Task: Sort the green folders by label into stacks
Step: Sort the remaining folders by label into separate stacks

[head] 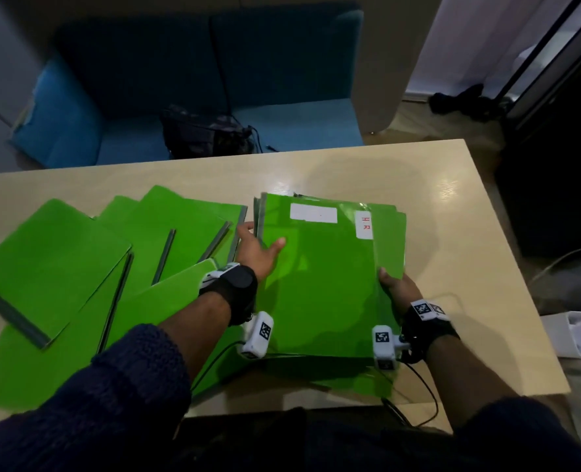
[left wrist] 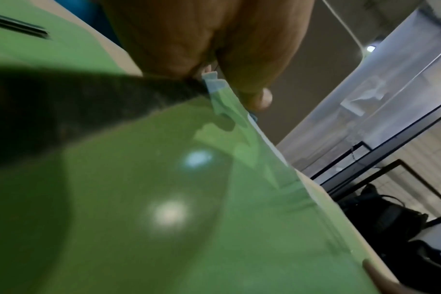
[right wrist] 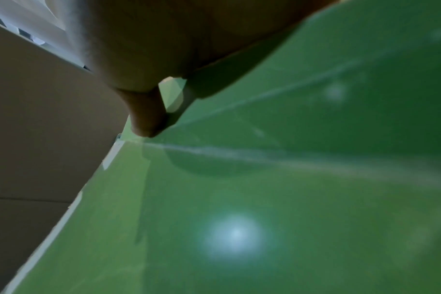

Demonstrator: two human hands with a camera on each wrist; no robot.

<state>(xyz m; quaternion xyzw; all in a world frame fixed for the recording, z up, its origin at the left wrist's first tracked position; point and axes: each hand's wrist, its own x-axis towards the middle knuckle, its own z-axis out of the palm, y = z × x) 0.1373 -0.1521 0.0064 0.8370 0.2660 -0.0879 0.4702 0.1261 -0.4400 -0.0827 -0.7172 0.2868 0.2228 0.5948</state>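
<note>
Right hand: the right hand grips the near right edge of the held stack, thumb on top, fingers hidden beneath.
Left hand: the left hand clasps the stack's left spine side, thumb laid across the cover.
Held stack: the green folders, glossy and flat, are lifted just above the pale wooden table; the top one carries a blank white label and a white tag reading HR.
Loose folders: the fanned folders with grey spines lie to the left.
Beyond: a blue sofa.
</note>
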